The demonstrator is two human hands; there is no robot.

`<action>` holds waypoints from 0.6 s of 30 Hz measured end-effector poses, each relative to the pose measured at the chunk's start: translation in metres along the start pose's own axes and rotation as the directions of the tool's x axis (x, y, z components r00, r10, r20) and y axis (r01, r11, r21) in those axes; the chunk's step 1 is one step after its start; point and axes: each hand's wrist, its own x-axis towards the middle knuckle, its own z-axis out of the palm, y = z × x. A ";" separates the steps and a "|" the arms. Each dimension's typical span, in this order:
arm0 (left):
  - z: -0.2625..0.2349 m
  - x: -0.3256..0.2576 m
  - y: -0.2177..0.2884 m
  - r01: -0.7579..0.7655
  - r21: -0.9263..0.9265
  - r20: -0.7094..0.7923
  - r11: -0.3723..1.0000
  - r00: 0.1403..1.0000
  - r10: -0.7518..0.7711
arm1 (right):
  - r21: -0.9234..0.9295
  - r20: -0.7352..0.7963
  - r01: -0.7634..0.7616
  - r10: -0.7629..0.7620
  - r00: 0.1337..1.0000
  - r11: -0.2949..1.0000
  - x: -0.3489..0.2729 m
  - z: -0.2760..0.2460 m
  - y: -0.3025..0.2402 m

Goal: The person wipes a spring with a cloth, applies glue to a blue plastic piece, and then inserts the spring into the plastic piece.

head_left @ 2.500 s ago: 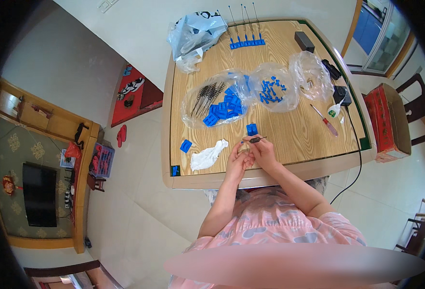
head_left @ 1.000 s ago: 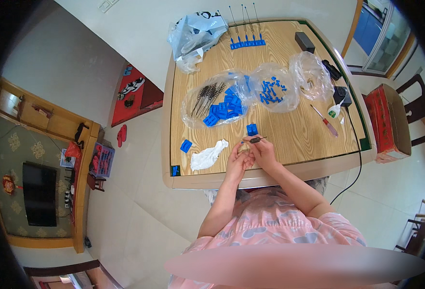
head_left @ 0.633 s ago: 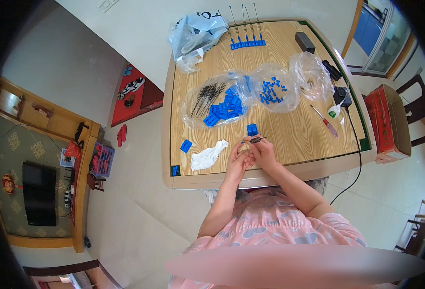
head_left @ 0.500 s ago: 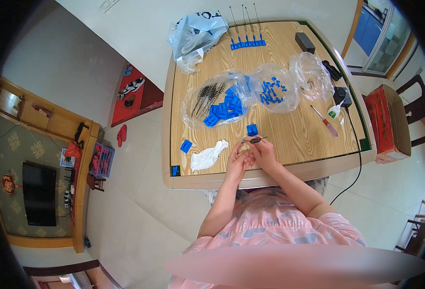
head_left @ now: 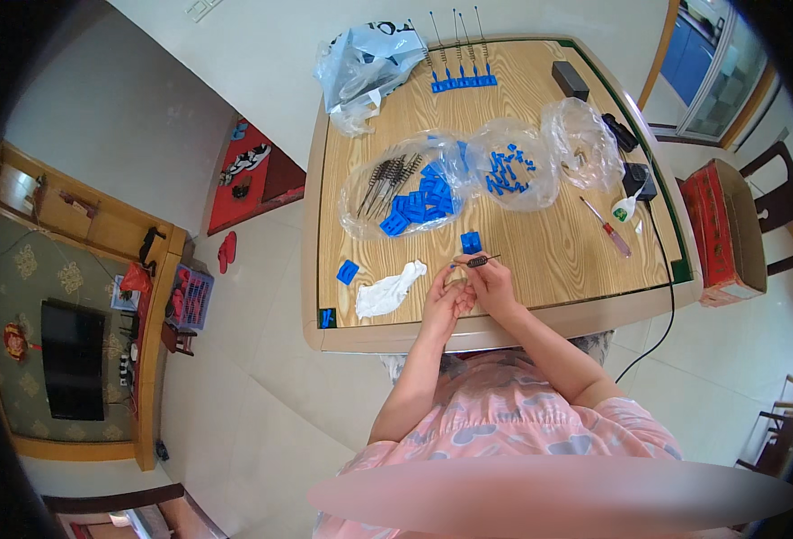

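My right hand [head_left: 495, 289] is closed on a thin dark rod with a coiled spring [head_left: 478, 261] around it, held roughly level above the table's near edge. Close against it, my left hand [head_left: 443, 301] pinches a tiny blue piece [head_left: 453, 267] at the rod's left end. Whether the piece is fitted onto the rod is too small to tell. Just beyond my fingers lies a blue plastic block [head_left: 471, 242]. Another blue block [head_left: 348, 272] rests to the left, beside a crumpled white cloth [head_left: 391, 290].
Clear bags hold spring rods [head_left: 387, 184] with blue blocks [head_left: 425, 199], and small blue pieces [head_left: 507, 171]. A blue strip [head_left: 464, 83] with several upright spring rods stands at the back. To the right lie a screwdriver [head_left: 606, 228] and a corded black box [head_left: 639, 181].
The spring rod has tilted very slightly between my fingers. Both hands stay in nearly the same place.
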 end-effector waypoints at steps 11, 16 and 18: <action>0.001 0.000 0.001 -0.010 -0.005 0.002 1.000 1.000 0.010 | 0.007 -0.005 0.012 -0.012 1.000 1.000 0.000 0.001 0.002; -0.001 0.002 -0.001 -0.006 -0.007 0.000 1.000 1.000 0.006 | 0.020 -0.010 0.003 -0.003 1.000 1.000 0.000 0.001 0.003; -0.001 0.002 -0.002 -0.007 -0.009 0.001 1.000 1.000 0.008 | 0.031 -0.017 0.012 -0.011 1.000 0.999 0.000 0.001 0.003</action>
